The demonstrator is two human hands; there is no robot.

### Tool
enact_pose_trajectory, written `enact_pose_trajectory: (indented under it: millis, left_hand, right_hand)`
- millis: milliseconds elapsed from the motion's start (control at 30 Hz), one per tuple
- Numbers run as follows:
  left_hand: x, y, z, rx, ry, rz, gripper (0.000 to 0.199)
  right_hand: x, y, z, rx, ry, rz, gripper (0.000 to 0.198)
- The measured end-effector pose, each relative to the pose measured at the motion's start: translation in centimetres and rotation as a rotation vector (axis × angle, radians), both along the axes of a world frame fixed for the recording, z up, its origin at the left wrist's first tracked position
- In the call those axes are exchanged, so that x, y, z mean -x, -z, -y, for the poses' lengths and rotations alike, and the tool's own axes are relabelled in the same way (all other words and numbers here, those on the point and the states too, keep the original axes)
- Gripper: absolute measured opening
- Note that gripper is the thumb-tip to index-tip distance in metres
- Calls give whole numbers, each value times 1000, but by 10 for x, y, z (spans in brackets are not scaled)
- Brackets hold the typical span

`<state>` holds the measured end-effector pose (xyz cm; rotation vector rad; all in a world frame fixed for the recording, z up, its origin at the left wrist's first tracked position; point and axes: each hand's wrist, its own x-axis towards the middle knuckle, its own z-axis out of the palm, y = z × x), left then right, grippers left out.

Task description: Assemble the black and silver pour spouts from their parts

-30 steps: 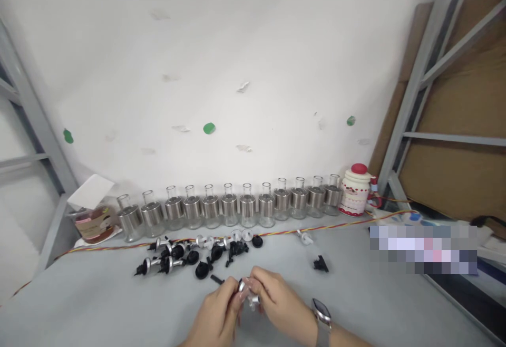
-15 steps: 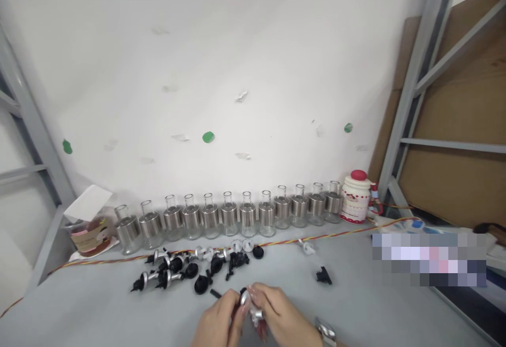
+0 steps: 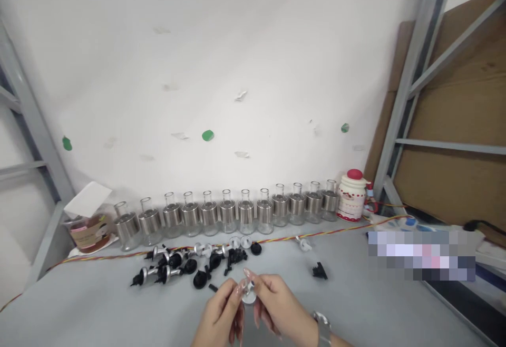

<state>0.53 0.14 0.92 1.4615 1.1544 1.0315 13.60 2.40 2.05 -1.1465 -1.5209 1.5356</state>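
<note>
Low in the middle of the head view, my left hand point(image 3: 223, 311) and my right hand point(image 3: 275, 307) are both closed on one silver pour spout point(image 3: 249, 298). Its round disc faces up toward me, with a small nozzle between my thumbs; its underside is hidden by my fingers. Beyond my left hand lies a pile of loose spout parts, among them a silver spout with a black stopper point(image 3: 165, 273), a black round cap point(image 3: 200, 279) and a short black tube point(image 3: 213, 287). A watch point(image 3: 323, 328) is on my right wrist.
Several glass bottles with steel sleeves point(image 3: 245, 212) stand along the wall. A white-and-red jar point(image 3: 351, 196) ends the row; a cup with a brown label point(image 3: 90, 233) stands left. A twisted cord point(image 3: 276, 239) crosses the table. A black piece point(image 3: 319, 270) and a pale spout point(image 3: 303, 243) lie right.
The pour spout has turned in my fingers, so its disc now faces me instead of standing on edge. Both hands have shifted slightly, and the whole view has moved a little.
</note>
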Motion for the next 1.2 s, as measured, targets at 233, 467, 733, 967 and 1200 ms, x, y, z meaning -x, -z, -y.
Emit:
enact_pose_trajectory:
  millis: [233,467,733,967,1200]
  left_hand:
    - [16,-1,-5,-492,-1,-269,39]
    - [12,7,-2,-486,-60,-211,31]
    - [12,-4,-10,-49,-187,148,42]
    - [15,-7,-17,6,-191,246,42]
    - [11,-7,-16,18,-200,249,44]
  right_hand:
    - [0,8,-10,109,4,-22,55]
    - [-14,6,-6,-470,55,417,46]
    - [-18,2,-48,-1068,-31,915,35]
    - [-5,9,-67,-1022,-6,927,18]
    - [-9,15,-55,-972,-15,872,21]
